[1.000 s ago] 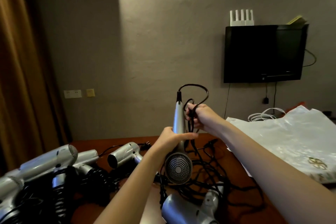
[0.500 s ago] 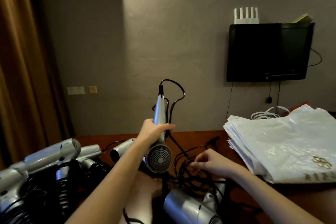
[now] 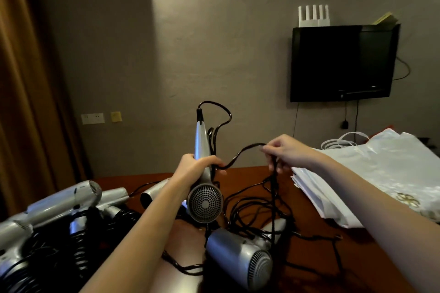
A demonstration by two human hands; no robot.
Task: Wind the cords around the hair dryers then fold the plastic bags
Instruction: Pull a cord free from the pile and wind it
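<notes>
My left hand (image 3: 195,169) grips a silver hair dryer (image 3: 204,200) by its handle, held upside down with the handle pointing up and the rear grille facing me. Its black cord (image 3: 240,153) loops off the handle tip, runs down beside the handle and stretches right to my right hand (image 3: 284,152), which pinches it above the table. From that hand the cord hangs down into a tangle of black cords (image 3: 259,209). A stack of white plastic bags (image 3: 371,181) lies on the right of the table.
Another silver dryer (image 3: 238,259) lies near me among loose cords. Several dryers with cords around them are piled at the left (image 3: 62,216). The brown table (image 3: 316,266) meets a grey wall with a dark TV (image 3: 342,62). A brown curtain (image 3: 21,78) hangs left.
My right hand went down to the tangled cords on the table, then rose again, pulling a length of cord up and to the right. The dryer shifted slightly left.
</notes>
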